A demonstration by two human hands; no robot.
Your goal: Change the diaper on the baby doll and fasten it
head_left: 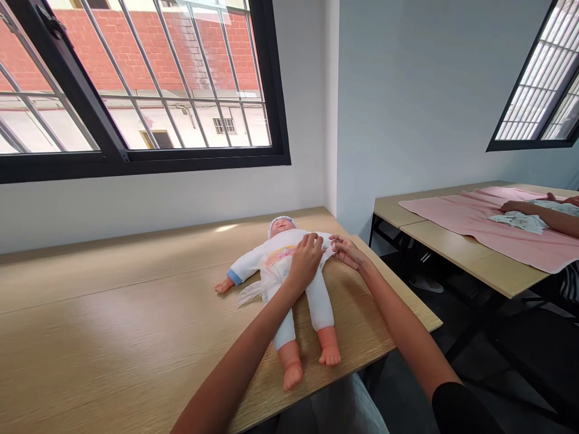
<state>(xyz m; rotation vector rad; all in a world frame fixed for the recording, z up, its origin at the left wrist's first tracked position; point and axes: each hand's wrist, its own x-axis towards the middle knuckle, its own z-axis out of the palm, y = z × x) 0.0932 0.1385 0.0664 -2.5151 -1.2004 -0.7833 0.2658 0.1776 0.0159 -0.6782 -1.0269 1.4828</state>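
Observation:
A baby doll (275,260) lies on its back on the wooden table, its head in a white cap (270,225) pointing toward the wall. It wears a white outfit with a blue cuff, a colourful print on the chest and a sheer frill at the waist. My left hand (307,260) rests over the doll's side, fingers bent and closed on the white outfit near the sleeve. Beside it, my right hand (349,252) pinches the edge of the white fabric at the doll's arm on the right. That doll hand is hidden.
The table's (136,337) near and right edges are close to the doll's feet. On the right, a second table carries a pink cloth (461,217), where another person's arm (543,214) reaches over patterned fabric (520,222). A barred window (181,78) is above the table.

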